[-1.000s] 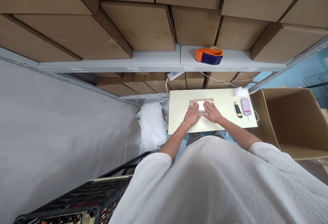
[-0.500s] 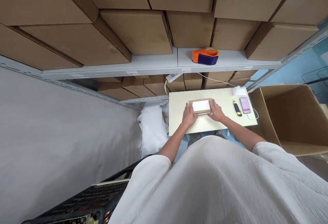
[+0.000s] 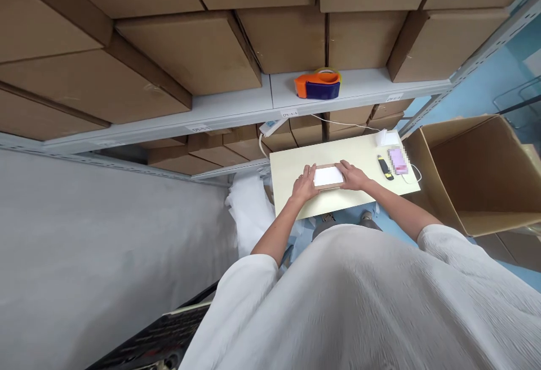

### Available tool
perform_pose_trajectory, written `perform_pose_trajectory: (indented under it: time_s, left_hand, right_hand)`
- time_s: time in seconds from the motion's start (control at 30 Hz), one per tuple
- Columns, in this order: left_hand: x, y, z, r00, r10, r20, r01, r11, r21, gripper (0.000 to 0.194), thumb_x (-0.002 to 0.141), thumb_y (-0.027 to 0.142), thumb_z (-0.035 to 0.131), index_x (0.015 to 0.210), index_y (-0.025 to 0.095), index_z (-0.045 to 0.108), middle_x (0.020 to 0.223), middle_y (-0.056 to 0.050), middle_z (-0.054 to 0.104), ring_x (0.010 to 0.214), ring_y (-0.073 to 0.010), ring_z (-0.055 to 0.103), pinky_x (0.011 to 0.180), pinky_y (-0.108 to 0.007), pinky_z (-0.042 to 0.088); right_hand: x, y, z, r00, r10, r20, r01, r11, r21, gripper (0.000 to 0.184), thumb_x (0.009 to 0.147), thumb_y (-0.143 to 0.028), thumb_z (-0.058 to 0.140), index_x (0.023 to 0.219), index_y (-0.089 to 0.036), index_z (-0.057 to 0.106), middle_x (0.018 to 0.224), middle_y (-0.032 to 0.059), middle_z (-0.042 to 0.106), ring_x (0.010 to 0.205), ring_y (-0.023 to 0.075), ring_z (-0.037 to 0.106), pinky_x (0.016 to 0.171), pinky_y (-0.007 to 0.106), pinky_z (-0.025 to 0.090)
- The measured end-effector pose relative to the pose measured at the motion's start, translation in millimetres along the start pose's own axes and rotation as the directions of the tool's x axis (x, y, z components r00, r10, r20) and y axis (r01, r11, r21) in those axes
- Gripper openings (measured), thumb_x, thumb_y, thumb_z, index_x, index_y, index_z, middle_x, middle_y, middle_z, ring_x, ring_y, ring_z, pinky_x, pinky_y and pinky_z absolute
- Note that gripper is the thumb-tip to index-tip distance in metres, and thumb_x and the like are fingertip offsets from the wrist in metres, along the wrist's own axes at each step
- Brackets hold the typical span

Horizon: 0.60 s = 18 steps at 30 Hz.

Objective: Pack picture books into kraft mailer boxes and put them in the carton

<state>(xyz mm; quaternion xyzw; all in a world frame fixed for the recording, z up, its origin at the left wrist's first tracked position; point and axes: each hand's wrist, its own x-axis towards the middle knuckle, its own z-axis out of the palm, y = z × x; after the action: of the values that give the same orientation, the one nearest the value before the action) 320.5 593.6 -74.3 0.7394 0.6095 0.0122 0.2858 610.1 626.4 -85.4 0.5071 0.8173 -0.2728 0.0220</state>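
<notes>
A small brown cardboard box (image 3: 327, 187) with a white label on its top is over the pale table (image 3: 291, 158). My left hand (image 3: 305, 185) grips its left end, thumb on the near side and fingers on the far side. Around the right end my right hand (image 3: 353, 177) is closed in the same way. Whether the box rests on the tabletop or is slightly raised, I cannot tell. To the right lie a black and yellow box cutter (image 3: 385, 167), a phone with a pink screen (image 3: 398, 161) and a stack of small white slips (image 3: 386, 137).
An orange and purple tape dispenser (image 3: 318, 85) sits on the metal shelf (image 3: 236, 102) among large cartons (image 3: 194, 48). A big open carton (image 3: 443, 178) stands right of the table. White wrapping sheets (image 3: 251, 206) hang at left, and a black crate (image 3: 156, 339) is below.
My hands have shifted from lying along the box's top edges to gripping its two ends. The view has turned and moved slightly to the right.
</notes>
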Motion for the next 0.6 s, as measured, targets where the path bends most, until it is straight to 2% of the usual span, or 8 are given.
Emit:
perform_pose_trajectory:
  time_s: [0.13,0.27,0.47,0.6]
  left_hand:
    - [3.0,26.1,-9.7,0.997,0.068,-0.025,-0.067,0.997,0.039,0.113,0.087,0.032,0.081,0.182,0.03,0.02,0.182,-0.018,0.034,0.131,-0.0417,0.07,0.109,-0.046,0.056]
    - [13.0,68.7,-13.0,0.989,0.143,-0.035,-0.14,0.987,0.077,0.112,0.088,0.029,0.081,0.182,0.03,0.019,0.184,-0.017,0.029,0.136,-0.0441,0.066,0.113,-0.048,0.054]
    - [32.1,159.9,-6.2,0.958,0.278,-0.071,-0.266,0.953,0.146,0.106,0.093,0.03,0.078,0.182,0.028,0.021,0.189,-0.016,0.018,0.148,-0.0492,0.057,0.122,-0.055,0.048]
    - [47.4,233.3,9.6,0.919,0.374,-0.12,-0.36,0.925,0.124,0.107,0.095,0.035,0.077,0.183,0.025,0.018,0.191,-0.019,0.009,0.158,-0.0519,0.046,0.123,-0.063,0.047]
  right_hand:
    - [-30.4,8.2,-14.0,0.997,0.027,-0.076,-0.026,1.0,0.014,0.118,0.082,-0.045,0.091,0.18,-0.03,0.027,0.183,0.0187,0.03,0.145,0.0455,0.058,0.115,0.055,0.053]
    - [-67.5,29.3,-27.9,0.982,0.05,-0.18,-0.043,0.998,0.047,0.117,0.083,-0.046,0.092,0.179,-0.028,0.027,0.183,0.0197,0.031,0.147,0.0471,0.056,0.116,0.057,0.053]
    - [-140.6,79.3,-52.2,0.926,0.122,-0.357,-0.1,0.992,0.079,0.109,0.083,-0.044,0.093,0.175,-0.029,0.035,0.183,0.0194,0.03,0.152,0.0488,0.054,0.117,0.061,0.055]
    - [-199.0,120.1,-71.0,0.854,0.192,-0.484,-0.161,0.981,0.106,0.111,0.08,-0.046,0.095,0.173,-0.029,0.036,0.184,0.0191,0.029,0.155,0.0486,0.053,0.115,0.064,0.058]
